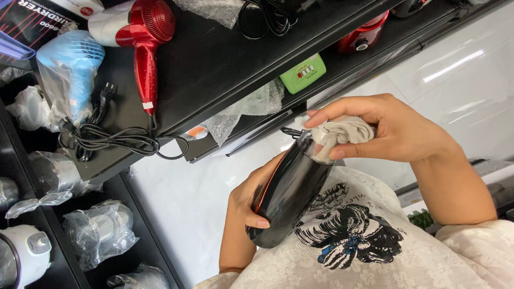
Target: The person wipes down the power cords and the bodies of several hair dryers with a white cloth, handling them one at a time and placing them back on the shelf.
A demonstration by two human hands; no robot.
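Dryer [287, 193] — glossy black — clasped in left hand [251, 200]; right hand [388, 128] pinches grey cloth [341, 133].

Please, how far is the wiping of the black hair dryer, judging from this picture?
Done: the black hair dryer looks glossy along its body. In hand: the left hand grips it while the right hand presses a grey cloth on its upper end. Left: I cannot tell; the red hair dryer lies untouched on the shelf.
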